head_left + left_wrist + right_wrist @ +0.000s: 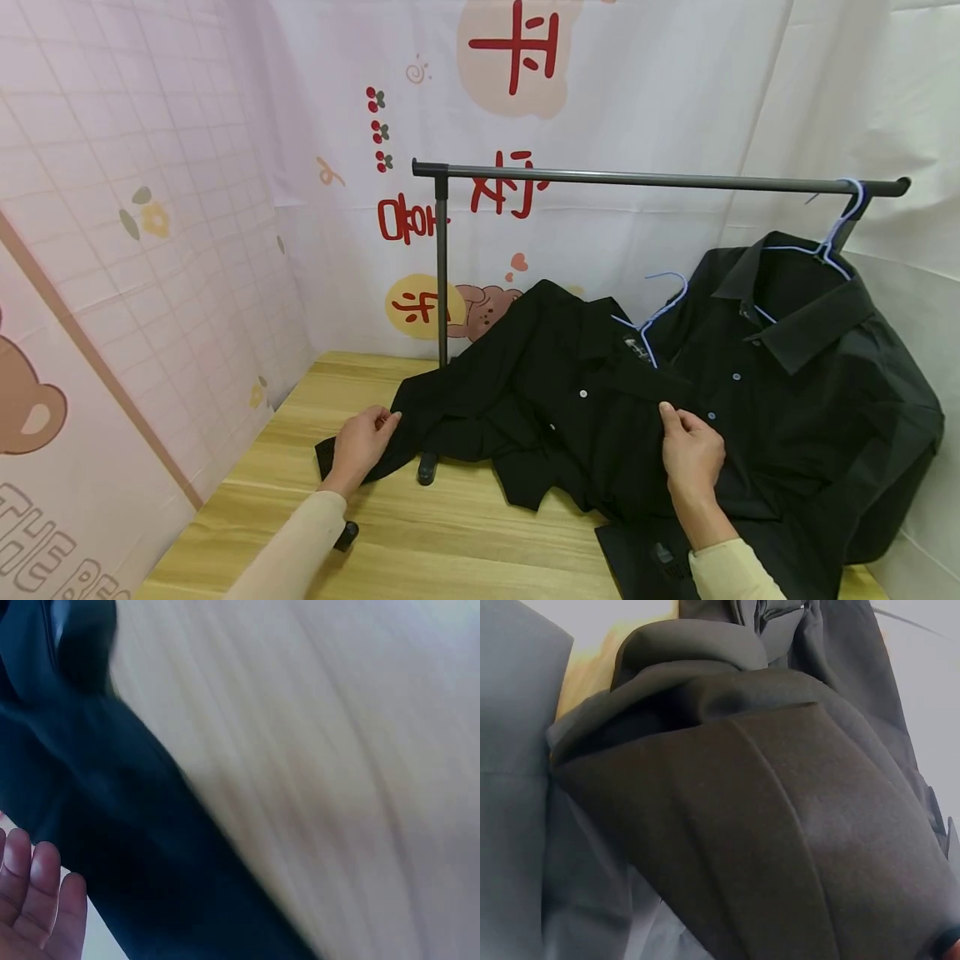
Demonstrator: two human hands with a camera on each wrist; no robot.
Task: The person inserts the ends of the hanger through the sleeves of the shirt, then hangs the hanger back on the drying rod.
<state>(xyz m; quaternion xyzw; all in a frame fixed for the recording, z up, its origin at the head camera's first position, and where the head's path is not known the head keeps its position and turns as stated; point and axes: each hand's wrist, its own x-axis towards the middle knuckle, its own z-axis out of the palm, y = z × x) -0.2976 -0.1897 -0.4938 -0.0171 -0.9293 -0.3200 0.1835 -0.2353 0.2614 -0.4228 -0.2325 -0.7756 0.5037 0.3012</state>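
A black shirt [517, 400] with pale buttons is spread in the air over the wooden table, a blue hanger [660, 308] poking out at its collar. My left hand [362, 442] pinches its sleeve at the left; in the left wrist view that sleeve [142, 817] runs beside my fingertips [45, 859]. With thumb and fingers, my right hand [693, 450] grips the shirt's front below the collar. The right wrist view is filled by folds of black cloth [727, 825]. To the right, a second black shirt [825, 417] hangs from the rack on another blue hanger [832, 237].
A grey metal rack bar [637, 178] crosses above the table, its left post [442, 275] standing behind the held shirt. The wooden table [450, 550] shows at the front and left. Printed cloth [337, 50] covers the walls.
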